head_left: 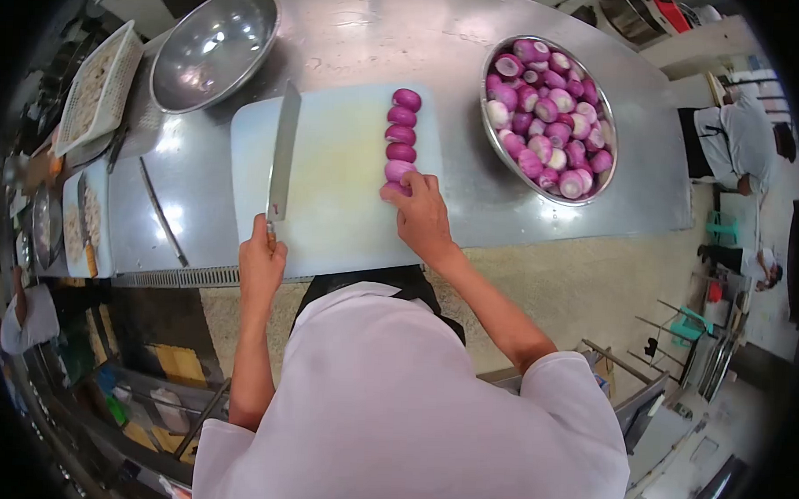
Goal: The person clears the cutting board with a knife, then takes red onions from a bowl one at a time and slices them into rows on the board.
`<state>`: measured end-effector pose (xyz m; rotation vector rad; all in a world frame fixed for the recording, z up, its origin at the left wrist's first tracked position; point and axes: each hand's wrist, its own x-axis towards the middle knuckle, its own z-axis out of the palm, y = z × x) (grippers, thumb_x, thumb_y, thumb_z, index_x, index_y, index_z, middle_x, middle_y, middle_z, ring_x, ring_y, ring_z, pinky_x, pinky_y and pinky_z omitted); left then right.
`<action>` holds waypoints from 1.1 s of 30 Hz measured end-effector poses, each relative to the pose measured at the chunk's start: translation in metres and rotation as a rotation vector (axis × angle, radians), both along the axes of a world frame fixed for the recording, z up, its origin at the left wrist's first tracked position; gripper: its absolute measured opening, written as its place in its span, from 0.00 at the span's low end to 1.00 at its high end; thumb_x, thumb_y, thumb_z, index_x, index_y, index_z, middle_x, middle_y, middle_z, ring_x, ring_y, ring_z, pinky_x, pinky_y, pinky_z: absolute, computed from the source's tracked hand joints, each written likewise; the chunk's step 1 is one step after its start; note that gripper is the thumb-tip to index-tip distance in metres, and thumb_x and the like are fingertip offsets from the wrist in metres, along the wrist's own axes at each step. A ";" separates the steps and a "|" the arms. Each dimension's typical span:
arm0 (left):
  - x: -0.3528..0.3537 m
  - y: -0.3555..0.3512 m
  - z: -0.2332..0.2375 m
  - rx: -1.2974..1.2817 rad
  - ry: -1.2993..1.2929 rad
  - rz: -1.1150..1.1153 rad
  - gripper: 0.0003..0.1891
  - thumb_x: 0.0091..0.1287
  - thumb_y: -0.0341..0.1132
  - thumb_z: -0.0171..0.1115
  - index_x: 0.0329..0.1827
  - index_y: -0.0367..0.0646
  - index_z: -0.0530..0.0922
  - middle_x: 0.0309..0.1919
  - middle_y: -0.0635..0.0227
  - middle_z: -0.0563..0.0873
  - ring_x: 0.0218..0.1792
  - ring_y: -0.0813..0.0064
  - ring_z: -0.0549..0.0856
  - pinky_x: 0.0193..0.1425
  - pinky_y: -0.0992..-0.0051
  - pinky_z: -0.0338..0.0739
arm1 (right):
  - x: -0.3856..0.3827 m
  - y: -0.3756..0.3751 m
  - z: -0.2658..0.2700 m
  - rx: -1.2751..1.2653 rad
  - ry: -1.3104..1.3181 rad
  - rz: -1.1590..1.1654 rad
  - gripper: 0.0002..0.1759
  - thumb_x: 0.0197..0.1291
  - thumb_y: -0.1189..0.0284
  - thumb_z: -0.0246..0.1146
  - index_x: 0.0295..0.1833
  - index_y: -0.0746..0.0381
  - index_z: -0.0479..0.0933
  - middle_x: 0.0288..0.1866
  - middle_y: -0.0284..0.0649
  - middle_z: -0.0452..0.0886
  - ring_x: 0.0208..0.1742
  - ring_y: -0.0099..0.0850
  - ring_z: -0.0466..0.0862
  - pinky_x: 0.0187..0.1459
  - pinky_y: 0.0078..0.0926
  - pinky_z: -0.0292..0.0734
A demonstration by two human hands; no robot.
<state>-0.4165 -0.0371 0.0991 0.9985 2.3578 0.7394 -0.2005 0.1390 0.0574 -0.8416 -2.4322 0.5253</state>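
Observation:
My left hand (263, 255) is wrapped round the handle of a large knife (284, 153), whose blade points away over the left side of the white cutting board (339, 230). On the board's right side, several purple onions (401, 135) stand in a straight row. My right hand (423, 215) is at the near end of that row, its fingers closed on the nearest onion (394, 190). To the right, a metal bowl (489, 121) is full of peeled purple onions (558, 114).
An empty metal bowl (215, 51) sits beyond the board at the left. A steel rod (163, 212) lies left of the board. Farther left are a white basket (124, 81) and another board (105, 239). People (742, 138) are at the far right and at the left (32, 316).

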 end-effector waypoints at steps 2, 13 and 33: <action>-0.002 0.003 0.000 -0.019 -0.009 0.022 0.19 0.61 0.23 0.57 0.55 0.38 0.69 0.24 0.48 0.80 0.28 0.43 0.82 0.34 0.55 0.74 | 0.009 0.009 0.013 0.001 -0.049 0.001 0.20 0.47 0.85 0.62 0.47 0.58 0.85 0.48 0.47 0.77 0.49 0.46 0.77 0.48 0.41 0.77; -0.010 0.002 -0.005 -0.023 -0.068 0.005 0.17 0.60 0.25 0.57 0.52 0.38 0.68 0.22 0.49 0.78 0.27 0.43 0.80 0.34 0.55 0.73 | 0.089 0.159 0.081 -0.120 -0.495 -0.333 0.17 0.59 0.67 0.62 0.50 0.64 0.83 0.45 0.55 0.85 0.48 0.54 0.84 0.54 0.46 0.77; -0.006 0.001 0.010 0.026 0.064 -0.072 0.17 0.59 0.23 0.57 0.52 0.36 0.68 0.23 0.47 0.81 0.31 0.39 0.82 0.34 0.48 0.73 | -0.092 0.020 -0.001 -0.437 0.091 0.290 0.19 0.61 0.84 0.56 0.55 0.61 0.82 0.50 0.46 0.82 0.50 0.44 0.81 0.57 0.36 0.75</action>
